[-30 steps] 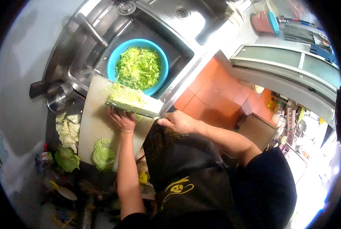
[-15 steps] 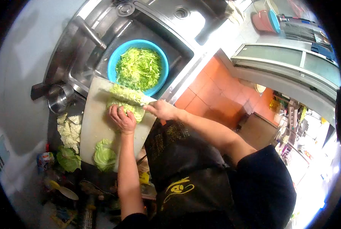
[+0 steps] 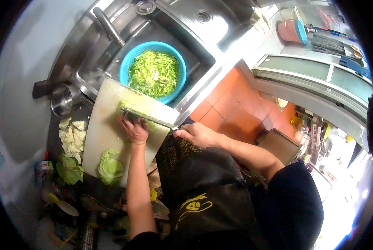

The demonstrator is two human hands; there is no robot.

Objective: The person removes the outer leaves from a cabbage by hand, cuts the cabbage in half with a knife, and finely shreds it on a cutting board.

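My right hand (image 3: 197, 134) grips the handle of a knife (image 3: 151, 117), its blade lying across a piece of green cabbage (image 3: 151, 126). Curled fingers of my left hand (image 3: 134, 129) press on that cabbage beside the blade, which hides part of it. Some cut cabbage (image 3: 130, 104) lies along the blade's far side on the white cutting board (image 3: 101, 121). Past the board, a blue basket (image 3: 183, 71) full of shredded cabbage (image 3: 153, 75) stands in the sink. Another cabbage piece (image 3: 110, 167) rests at the board's near left.
Pale cabbage chunks (image 3: 74, 139) and a loose green leaf (image 3: 69, 168) lie left of the board. A metal pot (image 3: 64, 100) stands near the wall. The faucet (image 3: 108, 27) reaches over the sink (image 3: 194, 66). Orange floor tiles (image 3: 232, 100) lie to the right.
My right hand and the knife have moved back from the basket's edge toward my body. The shreds heaped by the blade no longer show there. My left hand stays on the cabbage.
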